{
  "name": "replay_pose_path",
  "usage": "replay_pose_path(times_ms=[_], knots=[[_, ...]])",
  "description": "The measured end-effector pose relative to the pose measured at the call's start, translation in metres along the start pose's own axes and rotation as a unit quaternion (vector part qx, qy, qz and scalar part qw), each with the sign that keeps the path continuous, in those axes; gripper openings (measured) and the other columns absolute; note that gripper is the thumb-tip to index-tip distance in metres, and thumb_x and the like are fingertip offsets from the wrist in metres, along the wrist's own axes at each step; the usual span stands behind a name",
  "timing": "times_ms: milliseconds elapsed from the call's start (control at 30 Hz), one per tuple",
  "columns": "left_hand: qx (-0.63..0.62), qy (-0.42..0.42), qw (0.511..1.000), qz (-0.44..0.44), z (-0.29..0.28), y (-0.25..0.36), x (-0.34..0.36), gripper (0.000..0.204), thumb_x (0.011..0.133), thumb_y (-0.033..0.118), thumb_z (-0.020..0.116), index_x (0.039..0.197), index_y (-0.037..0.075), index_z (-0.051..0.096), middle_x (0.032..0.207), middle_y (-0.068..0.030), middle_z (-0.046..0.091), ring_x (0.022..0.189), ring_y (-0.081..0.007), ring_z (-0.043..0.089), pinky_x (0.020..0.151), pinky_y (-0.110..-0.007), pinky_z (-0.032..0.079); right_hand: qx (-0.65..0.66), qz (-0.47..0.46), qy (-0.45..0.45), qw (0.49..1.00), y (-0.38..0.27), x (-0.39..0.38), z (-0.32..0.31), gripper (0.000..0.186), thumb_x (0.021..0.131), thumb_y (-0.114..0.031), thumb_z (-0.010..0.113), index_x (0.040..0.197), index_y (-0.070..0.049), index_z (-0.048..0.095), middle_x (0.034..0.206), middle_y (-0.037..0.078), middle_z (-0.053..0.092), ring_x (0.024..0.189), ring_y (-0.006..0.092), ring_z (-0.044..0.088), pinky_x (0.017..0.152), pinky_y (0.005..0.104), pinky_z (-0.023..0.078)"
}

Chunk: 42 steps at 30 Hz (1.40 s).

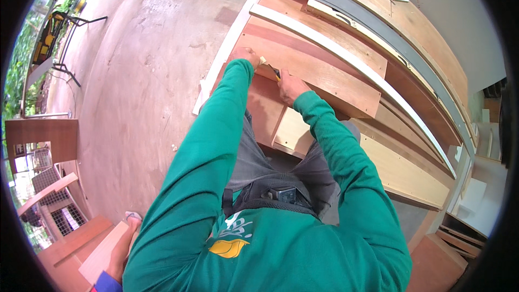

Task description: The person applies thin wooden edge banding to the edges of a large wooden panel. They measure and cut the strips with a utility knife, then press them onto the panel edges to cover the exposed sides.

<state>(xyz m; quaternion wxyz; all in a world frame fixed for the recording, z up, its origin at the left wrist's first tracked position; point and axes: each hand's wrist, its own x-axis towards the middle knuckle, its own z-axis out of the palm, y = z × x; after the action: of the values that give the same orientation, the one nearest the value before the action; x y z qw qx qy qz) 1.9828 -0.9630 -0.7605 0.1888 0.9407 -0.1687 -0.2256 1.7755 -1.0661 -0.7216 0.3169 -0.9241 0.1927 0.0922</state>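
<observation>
No legible lettering, seemingly.

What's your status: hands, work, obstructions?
Left hand at small pale piece. Right hand gripping yellow-handled tool. Both by wooden panel. White strip beyond, touching neither hand.

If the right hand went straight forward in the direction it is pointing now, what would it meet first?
Probably the small pale piece by the left hand, beyond the tool held in the right hand; exact depth is unclear.
</observation>
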Motion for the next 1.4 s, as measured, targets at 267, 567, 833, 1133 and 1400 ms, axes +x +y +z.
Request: replay_pose_path(times_ms=[267,567,833,1133,1400], knots=[[-0.035,-0.018,0.999,-0.006,-0.004,0.005,-0.017,0.012,0.092,0.025,0.076,0.093,0.013,0.077,0.074,-0.0065,0.077,0.067,-0.0182,0.075,0.072,-0.036,0.061,0.068,-0.030,0.059,0.995,0.006,0.007,0.002,0.032,0.109,-0.023,0.054,0.124,0.002,0.044,0.088,0.038,0.069,0.083,0.0583,0.069,0.076,0.0661,0.052],[-0.036,-0.049,0.998,-0.027,-0.017,0.015,-0.029,0.013,0.093,0.025,0.071,0.093,0.013,0.078,0.075,-0.0065,0.077,0.065,-0.0172,0.074,0.070,-0.035,0.061,0.026,0.023,-0.001,0.999,-0.017,0.014,-0.002,0.032,0.105,-0.019,0.055,0.120,0.007,0.044,0.098,0.037,0.072,0.093,0.0548,0.072,0.085,0.0618,0.057],[-0.033,-0.058,0.997,-0.040,-0.017,0.017,-0.027,0.019,0.096,0.026,0.066,0.100,0.013,0.080,0.077,-0.0063,0.078,0.069,-0.0180,0.075,0.076,-0.037,0.062,0.006,0.013,-0.020,1.000,-0.015,0.017,-0.002,0.035,0.101,-0.013,0.059,0.123,0.007,0.042,0.101,0.038,0.072,0.098,0.0546,0.073,0.087,0.0605,0.058],[0.014,-0.065,0.997,-0.049,-0.017,0.019,-0.024,0.021,0.093,0.029,0.071,0.104,0.015,0.081,0.077,-0.0065,0.077,0.071,-0.0185,0.075,0.078,-0.037,0.061,-0.008,0.037,-0.040,0.998,-0.026,0.023,-0.007,0.036,0.097,-0.008,0.061,0.125,0.009,0.046,0.106,0.038,0.073,0.103,0.0528,0.074,0.090,0.0580,0.059],[0.064,-0.073,0.992,-0.081,-0.020,0.027,-0.022,0.030,0.094,0.038,0.069,0.108,0.015,0.082,0.083,-0.0066,0.080,0.083,-0.0205,0.077,0.085,-0.039,0.061,0.004,0.046,-0.024,0.999,-0.032,0.018,-0.006,0.032,0.097,-0.007,0.059,0.122,0.009,0.046,0.098,0.037,0.073,0.096,0.0543,0.073,0.085,0.0611,0.058]])
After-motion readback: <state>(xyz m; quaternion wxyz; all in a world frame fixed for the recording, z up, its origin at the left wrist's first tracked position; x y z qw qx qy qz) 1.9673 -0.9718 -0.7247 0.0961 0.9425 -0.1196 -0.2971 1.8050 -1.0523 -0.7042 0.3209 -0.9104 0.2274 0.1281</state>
